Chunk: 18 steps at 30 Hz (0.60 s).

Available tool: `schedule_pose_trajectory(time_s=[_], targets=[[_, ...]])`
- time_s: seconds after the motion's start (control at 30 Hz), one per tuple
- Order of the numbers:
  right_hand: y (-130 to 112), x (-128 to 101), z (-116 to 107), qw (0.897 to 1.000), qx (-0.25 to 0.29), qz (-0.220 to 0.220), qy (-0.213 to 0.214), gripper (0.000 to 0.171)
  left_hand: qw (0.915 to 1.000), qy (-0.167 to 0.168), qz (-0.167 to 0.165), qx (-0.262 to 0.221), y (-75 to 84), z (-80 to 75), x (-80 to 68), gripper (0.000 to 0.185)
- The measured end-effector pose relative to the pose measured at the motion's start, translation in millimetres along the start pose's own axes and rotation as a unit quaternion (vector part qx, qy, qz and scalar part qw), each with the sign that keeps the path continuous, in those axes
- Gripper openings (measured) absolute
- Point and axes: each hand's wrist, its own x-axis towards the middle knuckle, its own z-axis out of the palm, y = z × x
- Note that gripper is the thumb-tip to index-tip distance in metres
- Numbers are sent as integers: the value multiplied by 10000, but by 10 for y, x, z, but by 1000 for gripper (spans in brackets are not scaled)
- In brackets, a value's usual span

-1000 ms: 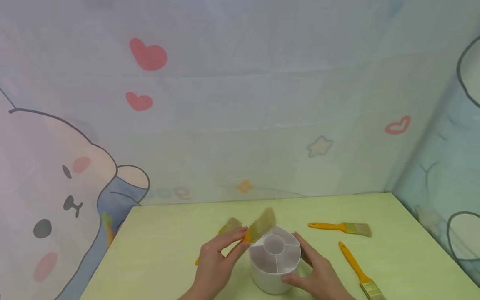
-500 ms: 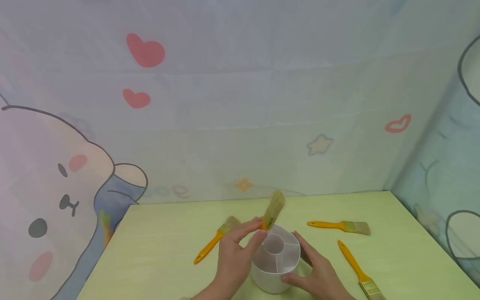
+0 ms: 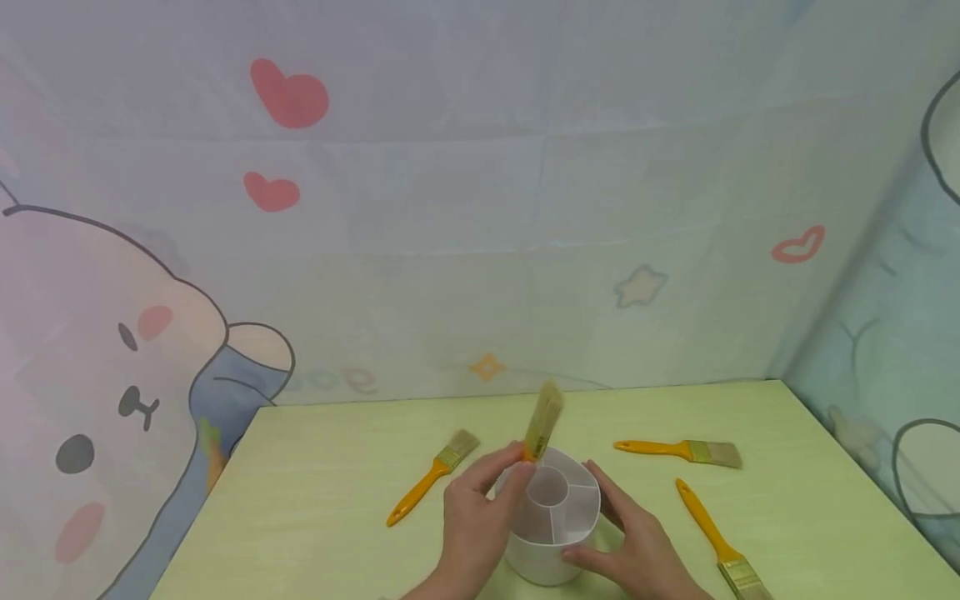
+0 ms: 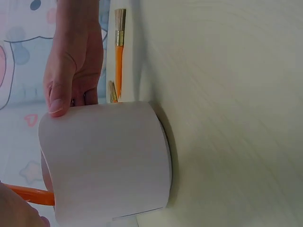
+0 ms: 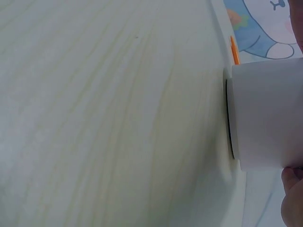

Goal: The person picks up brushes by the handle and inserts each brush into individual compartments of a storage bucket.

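Note:
A paintbrush (image 3: 544,417) stands nearly upright, bristles up, over the left side of a white round organizer (image 3: 543,563) with divided compartments. My left hand (image 3: 474,518) pinches it below the metal band. The left wrist view shows its orange handle (image 4: 35,195) passing behind the organizer's rim, so the tip is hidden; I cannot tell which compartment it enters. My right hand (image 3: 637,546) holds the organizer's right side, thumb in front and fingers behind. The organizer stands on the table, with no brushes visible in its compartments.
Another paintbrush (image 3: 431,479) lies on the table (image 3: 300,508) left of the organizer. Two more lie to the right: a far brush (image 3: 678,451) pointing sideways and a nearer brush (image 3: 716,537) aslant. A printed cloth (image 3: 450,208) hangs behind the table.
My left hand has moved right and turned the brush more upright, bringing it over the organizer. Over the last half second it shifts only slightly. My right hand stays on the organizer.

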Motion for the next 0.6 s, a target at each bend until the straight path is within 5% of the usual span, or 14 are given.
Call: schedule_pose_trajectory(time_s=[0.33,0.6], targets=[[-1,-11,-2,9999,-4,120,-11,110,9998,87,-174,-23,-56,-35,-54,22],[-11,-17,-1,9997,10,231,-60,110,9989,92,-120,437,-130,-63,-68,23]])
